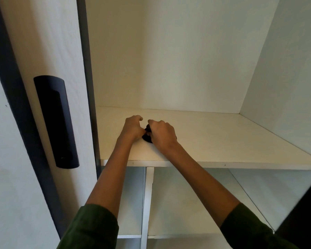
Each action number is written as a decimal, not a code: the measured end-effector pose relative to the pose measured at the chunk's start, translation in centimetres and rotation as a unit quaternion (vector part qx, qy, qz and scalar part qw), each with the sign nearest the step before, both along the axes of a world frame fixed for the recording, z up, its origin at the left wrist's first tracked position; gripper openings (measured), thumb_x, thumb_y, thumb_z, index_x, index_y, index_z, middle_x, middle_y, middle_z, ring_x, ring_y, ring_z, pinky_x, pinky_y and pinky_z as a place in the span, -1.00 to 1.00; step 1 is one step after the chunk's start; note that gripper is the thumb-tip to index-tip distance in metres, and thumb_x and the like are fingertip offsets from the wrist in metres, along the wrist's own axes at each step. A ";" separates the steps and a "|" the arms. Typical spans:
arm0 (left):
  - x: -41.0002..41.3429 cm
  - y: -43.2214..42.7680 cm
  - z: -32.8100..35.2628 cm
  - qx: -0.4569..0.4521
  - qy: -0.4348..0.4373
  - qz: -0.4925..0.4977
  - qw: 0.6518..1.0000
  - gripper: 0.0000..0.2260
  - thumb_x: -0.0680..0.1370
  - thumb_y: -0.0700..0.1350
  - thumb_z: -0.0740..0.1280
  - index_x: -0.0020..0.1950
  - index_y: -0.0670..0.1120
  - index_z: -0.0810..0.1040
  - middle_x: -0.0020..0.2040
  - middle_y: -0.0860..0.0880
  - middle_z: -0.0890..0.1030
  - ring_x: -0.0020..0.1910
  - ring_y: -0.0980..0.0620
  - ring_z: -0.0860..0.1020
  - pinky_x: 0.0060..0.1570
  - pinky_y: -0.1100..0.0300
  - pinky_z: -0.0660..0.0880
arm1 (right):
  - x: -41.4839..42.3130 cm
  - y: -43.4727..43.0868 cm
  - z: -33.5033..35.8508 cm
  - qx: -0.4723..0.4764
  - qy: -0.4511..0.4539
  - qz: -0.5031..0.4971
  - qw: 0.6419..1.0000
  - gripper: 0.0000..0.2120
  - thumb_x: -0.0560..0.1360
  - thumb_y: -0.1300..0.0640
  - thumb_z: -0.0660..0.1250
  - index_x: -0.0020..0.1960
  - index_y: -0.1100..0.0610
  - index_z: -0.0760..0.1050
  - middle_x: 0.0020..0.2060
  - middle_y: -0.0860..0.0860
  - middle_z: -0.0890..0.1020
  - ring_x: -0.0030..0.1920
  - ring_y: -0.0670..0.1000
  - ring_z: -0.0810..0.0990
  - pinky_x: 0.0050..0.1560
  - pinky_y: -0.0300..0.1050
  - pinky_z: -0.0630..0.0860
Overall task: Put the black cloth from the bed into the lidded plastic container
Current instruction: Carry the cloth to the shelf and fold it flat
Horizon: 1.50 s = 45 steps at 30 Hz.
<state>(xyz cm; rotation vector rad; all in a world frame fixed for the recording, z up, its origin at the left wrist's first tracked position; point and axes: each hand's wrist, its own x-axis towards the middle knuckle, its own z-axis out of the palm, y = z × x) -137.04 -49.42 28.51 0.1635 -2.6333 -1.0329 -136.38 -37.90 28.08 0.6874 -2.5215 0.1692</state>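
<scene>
Both my hands reach onto a white wardrobe shelf. Between them lies a small dark bundle, the black cloth, mostly hidden by my fingers. My left hand is curled against its left side and my right hand covers its top and right side. Both hands touch or grip the cloth. No lidded plastic container and no bed are in view.
A white sliding door with a black recessed handle stands at the left. Below the shelf, a white vertical divider splits lower compartments. A dark door edge shows at the lower right. The wardrobe's white back and side walls enclose the shelf.
</scene>
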 end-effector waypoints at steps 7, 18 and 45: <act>0.5 -0.2 0.0 0.029 0.018 0.049 0.998 -0.82 0.34 -0.32 0.41 -0.11 -0.15 0.69 -0.05 -0.14 0.67 -0.04 -0.08 0.60 -0.12 0.21 0.48 | 0.4 -0.8 -0.7 0.000 -0.013 -0.003 1.000 -0.86 0.56 0.29 0.19 0.09 0.26 0.43 -0.09 0.18 0.67 -0.13 0.18 0.64 -0.31 -0.10 0.35; 1.0 -0.1 1.1 0.099 -0.038 0.031 0.994 -0.84 0.41 -0.13 0.40 -0.25 -0.23 0.63 -0.39 -0.08 0.53 -0.39 0.04 0.49 -0.32 0.24 0.45 | 1.8 0.3 0.9 -0.145 -0.355 0.073 0.921 -0.27 0.58 0.14 0.07 0.50 0.21 -0.39 -0.08 0.15 0.56 -0.09 0.11 0.45 -0.15 -0.29 0.30; 1.1 0.5 -2.4 -0.197 -0.095 -0.051 0.974 -0.55 0.65 -0.17 -0.07 0.53 0.08 0.03 0.53 -0.02 0.19 0.54 -0.01 0.03 0.41 -0.18 -0.34 | -1.6 4.6 -0.6 0.070 -0.294 -0.038 0.953 -0.43 0.61 -0.06 -0.20 0.54 0.11 -0.24 0.55 0.00 -0.19 0.54 -0.04 -0.22 0.42 0.31 -0.42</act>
